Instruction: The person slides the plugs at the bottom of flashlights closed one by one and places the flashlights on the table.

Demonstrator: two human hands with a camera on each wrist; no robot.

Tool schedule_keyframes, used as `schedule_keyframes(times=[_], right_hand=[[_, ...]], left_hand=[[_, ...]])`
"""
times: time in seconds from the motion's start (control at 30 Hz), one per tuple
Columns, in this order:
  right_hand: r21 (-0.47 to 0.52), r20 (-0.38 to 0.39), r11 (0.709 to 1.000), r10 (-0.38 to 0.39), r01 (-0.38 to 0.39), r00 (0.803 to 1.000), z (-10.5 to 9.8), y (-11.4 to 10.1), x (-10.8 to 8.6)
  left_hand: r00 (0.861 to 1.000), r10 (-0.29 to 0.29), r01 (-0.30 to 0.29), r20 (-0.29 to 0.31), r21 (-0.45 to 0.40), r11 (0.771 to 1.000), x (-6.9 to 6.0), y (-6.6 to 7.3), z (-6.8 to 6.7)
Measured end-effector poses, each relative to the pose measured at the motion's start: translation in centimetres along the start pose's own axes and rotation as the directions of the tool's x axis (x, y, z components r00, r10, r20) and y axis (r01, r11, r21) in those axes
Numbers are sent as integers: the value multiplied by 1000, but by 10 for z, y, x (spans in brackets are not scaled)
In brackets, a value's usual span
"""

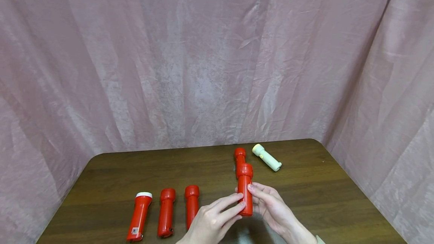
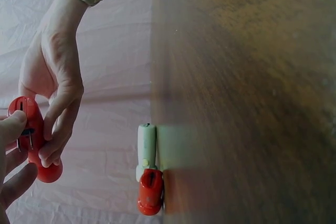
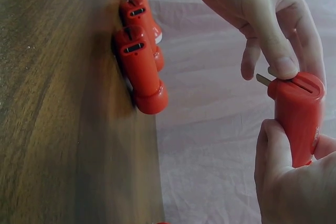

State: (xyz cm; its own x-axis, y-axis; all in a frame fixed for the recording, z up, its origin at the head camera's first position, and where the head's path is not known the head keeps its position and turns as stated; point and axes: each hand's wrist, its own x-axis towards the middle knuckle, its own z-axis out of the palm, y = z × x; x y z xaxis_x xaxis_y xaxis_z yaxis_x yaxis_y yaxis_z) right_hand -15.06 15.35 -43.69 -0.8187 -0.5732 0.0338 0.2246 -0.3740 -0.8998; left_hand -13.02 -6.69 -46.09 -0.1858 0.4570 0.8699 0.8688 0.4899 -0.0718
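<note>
A red flashlight (image 1: 245,193) is held above the table between both hands, its wide head pointing away. My right hand (image 1: 274,210) grips its body from the right, thumb along one side. From the left, my left hand (image 1: 217,217) holds the tail end. In the right wrist view, the left thumb (image 3: 285,66) presses on the tail beside metal plug prongs (image 3: 263,80), which stick out sideways. The left wrist view shows the same prongs below a dark slot on the flashlight (image 2: 31,129).
Left on the wooden table (image 1: 112,176) lie a white-rimmed red flashlight (image 1: 139,217) and two more red flashlights, one middle (image 1: 166,214), one nearer my left hand (image 1: 192,204). Farther back are another red flashlight (image 1: 240,154) and a pale green one (image 1: 268,158). Pink curtains (image 1: 203,67) hang behind.
</note>
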Motion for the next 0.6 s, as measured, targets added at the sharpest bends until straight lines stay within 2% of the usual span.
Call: schedule_keyframes(times=[0.33, 0.6], right_hand=[[15, 3, 1000, -4, 4, 1000, 2, 1, -2], [11, -4, 1000, 16, -16, 1000, 2, 3, -2]], left_hand=[[999, 29, -28, -30, 11, 1000, 0, -1, 1], [999, 28, -28, -24, 22, 999, -1, 0, 1]])
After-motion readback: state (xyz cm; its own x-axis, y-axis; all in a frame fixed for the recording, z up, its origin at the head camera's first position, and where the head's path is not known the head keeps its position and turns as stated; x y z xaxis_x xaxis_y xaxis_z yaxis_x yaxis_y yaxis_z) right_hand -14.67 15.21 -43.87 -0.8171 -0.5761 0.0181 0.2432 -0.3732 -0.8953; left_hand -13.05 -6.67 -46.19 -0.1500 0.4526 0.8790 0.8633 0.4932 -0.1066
